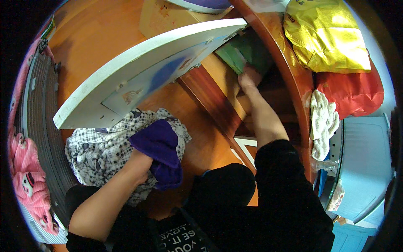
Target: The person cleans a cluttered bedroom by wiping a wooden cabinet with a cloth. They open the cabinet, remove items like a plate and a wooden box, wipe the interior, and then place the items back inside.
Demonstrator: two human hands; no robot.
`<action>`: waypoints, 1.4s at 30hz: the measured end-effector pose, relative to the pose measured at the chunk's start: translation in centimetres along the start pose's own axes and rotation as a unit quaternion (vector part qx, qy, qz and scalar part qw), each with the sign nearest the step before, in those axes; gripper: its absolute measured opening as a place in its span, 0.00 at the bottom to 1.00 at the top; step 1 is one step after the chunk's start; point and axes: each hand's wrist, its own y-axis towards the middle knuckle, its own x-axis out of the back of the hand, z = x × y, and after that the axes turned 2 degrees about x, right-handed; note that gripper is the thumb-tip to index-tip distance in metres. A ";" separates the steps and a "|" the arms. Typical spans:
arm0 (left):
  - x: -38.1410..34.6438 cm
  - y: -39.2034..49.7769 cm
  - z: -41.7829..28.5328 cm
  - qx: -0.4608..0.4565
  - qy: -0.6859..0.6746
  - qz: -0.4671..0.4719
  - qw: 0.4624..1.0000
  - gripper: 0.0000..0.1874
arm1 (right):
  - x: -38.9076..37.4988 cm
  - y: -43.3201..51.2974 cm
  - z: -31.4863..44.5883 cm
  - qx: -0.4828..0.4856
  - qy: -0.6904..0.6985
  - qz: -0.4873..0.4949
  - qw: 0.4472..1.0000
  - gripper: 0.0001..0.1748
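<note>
A purple cloth [159, 145] is gripped in my left hand [142, 162], which covers part of it. It hangs over a black-and-white checked fabric bundle [100, 154] on the wooden floor. My right hand [251, 76] reaches into a dark compartment of the reddish-brown wooden cabinet [214, 97]. There it meets the near edge of a green flat-sided object [233, 55]. Shadow hides the fingers, so whether they grip it cannot be told. The white cabinet door [148, 66] stands swung out, with a bluish picture panel on its face.
On the cabinet top [283, 53] are a gold bag [327, 37], a red bag [352, 88] and a white knit glove [322, 124]. A light-blue plastic bin [362, 163] stands at right. A grey ribbed suitcase [45, 119] and pink fabric [30, 186] border the left. A cardboard box [173, 19] lies beyond the door.
</note>
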 end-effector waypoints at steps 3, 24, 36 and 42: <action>0.5 -0.5 -0.3 0.003 0.014 -0.007 1.000 0.18 | 4.3 -5.7 3.7 0.072 0.085 -0.012 0.994 0.19; 5.1 4.0 -1.2 0.110 0.130 0.070 0.983 0.30 | 14.9 -19.7 1.3 0.259 0.190 -0.292 0.901 0.21; 6.3 6.3 -0.2 0.131 0.111 0.143 0.975 0.23 | 25.3 -31.7 -1.3 0.279 0.212 -0.262 0.899 0.21; 5.6 6.0 -2.1 0.156 0.091 0.086 0.980 0.23 | 33.0 -36.9 -5.0 0.049 0.329 -0.131 0.934 0.17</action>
